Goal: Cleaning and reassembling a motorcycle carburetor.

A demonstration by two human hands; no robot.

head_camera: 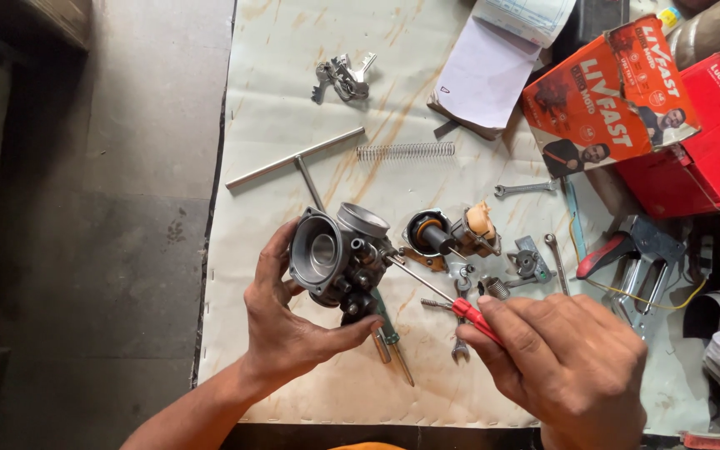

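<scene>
My left hand grips a grey metal carburettor body, its round bore facing left. In my right hand is a red-handled screwdriver; its thin shaft runs up-left and its tip meets the carburettor's right side. A second screwdriver with a green handle lies on the bench just below the carburettor.
On the stained white bench sheet lie a T-handle wrench, a coil spring, a small metal part, a float-bowl part, spanners, a notepad and red boxes. The bench's left edge drops to a concrete floor.
</scene>
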